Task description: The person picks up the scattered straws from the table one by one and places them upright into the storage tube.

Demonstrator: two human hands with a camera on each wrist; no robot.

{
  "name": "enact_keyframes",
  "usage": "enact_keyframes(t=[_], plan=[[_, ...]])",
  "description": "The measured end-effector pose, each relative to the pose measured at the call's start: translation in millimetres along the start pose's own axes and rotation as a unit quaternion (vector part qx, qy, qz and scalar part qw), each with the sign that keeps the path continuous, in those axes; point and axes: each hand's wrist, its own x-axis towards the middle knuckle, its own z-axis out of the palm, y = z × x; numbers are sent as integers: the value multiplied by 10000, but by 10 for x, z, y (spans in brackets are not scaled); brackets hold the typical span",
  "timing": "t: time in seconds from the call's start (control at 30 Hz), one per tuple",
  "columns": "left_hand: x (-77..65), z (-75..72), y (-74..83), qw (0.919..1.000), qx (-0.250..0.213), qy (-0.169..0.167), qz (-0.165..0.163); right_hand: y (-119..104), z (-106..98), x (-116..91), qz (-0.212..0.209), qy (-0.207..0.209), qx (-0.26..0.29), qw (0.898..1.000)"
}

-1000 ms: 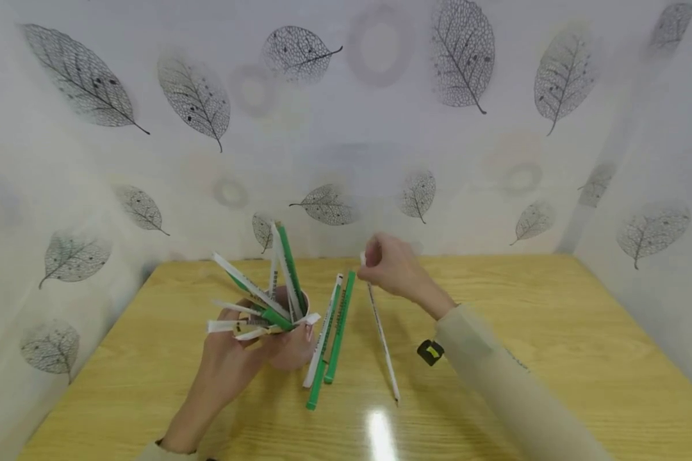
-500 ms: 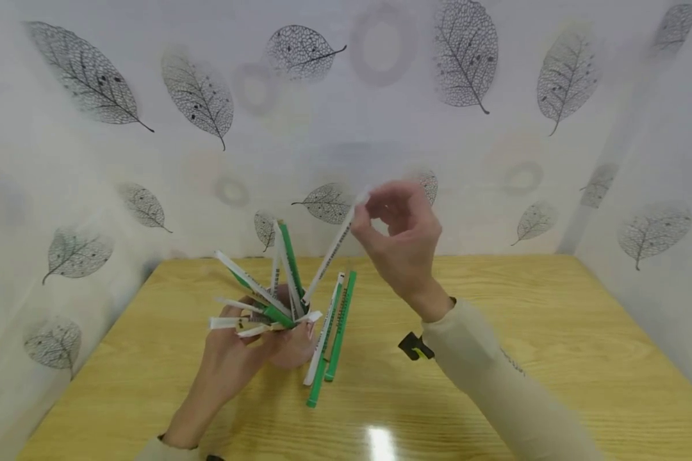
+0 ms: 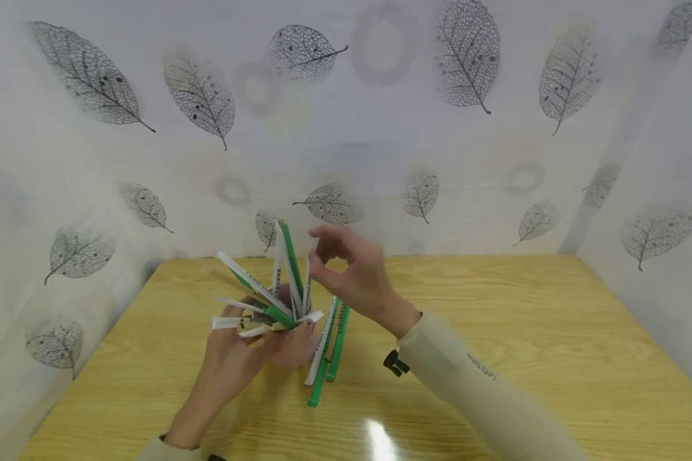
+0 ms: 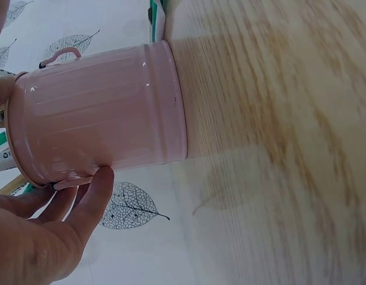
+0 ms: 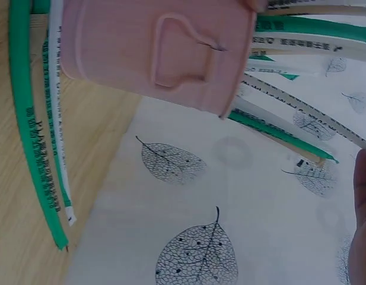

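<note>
A pink metal bucket point(image 3: 291, 352) with small side handles stands upright on the table, holding several wrapped chopsticks point(image 3: 254, 282) in white and green sleeves that fan out above its rim. My left hand point(image 3: 227, 355) grips the bucket from the left; in the left wrist view its fingers point(image 4: 91, 205) curl at a side handle. Thumb and forefinger of my right hand point(image 3: 352, 272) pinch the upper end of a white wrapped chopstick point(image 3: 307, 285). The lower end of this chopstick is inside the bucket. In the right wrist view, the held chopstick point(image 5: 313, 113) slants out of the rim.
Several more wrapped chopsticks point(image 3: 332, 346), green and white, lie on the wooden table point(image 3: 496, 307) just right of the bucket. A wall covering point(image 3: 375, 128) with leaf prints rises behind the table and along both sides.
My right hand has lifted the white wrapped chopstick off the table, carried it left, and lowered it into the bucket. My left hand stays at the bucket.
</note>
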Motion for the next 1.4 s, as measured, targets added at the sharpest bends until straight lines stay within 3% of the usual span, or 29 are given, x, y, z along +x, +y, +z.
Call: enact_keyframes(t=[0.2, 0.43, 0.5, 0.57, 0.67, 0.73, 0.8, 0.93, 1.03, 1.17, 1.4], plan=[[28, -54, 226, 9996, -186, -109, -177, 43, 52, -171, 115, -506, -279, 9983], [34, -45, 232, 10000, 4, -53, -56, 79, 47, -197, 158, -449, -376, 9982], [33, -24, 169, 9998, 130, -11, 136, 97, 31, -210, 292, -258, -430, 9983], [28, 2, 72, 9999, -64, -26, 144, 121, 8, -224, 541, 120, -458, 9974], [8, 41, -72, 9995, 134, 19, 270, 180, -54, -252, 1094, 796, -711, 9882], [8, 51, -121, 9996, -166, -9, 227, 234, -106, -275, 1753, 899, -986, 9754], [7, 55, -128, 9995, 19, 42, 304, 308, -151, -327, 2523, 587, -1399, 9557], [11, 70, -141, 9996, -201, -12, 193, 452, -178, -493, 3924, -824, -2042, 8931], [-18, 79, -146, 9995, -307, -33, -117, 577, -135, -648, 4185, -1856, -2423, 8554], [-52, 64, -58, 9978, -379, -49, -534, 714, -55, -828, 4045, -2744, -2747, 8280], [3, -33, 187, 9978, -492, -104, -430, 736, -11, -855, 4357, -3002, -2677, 8052]])
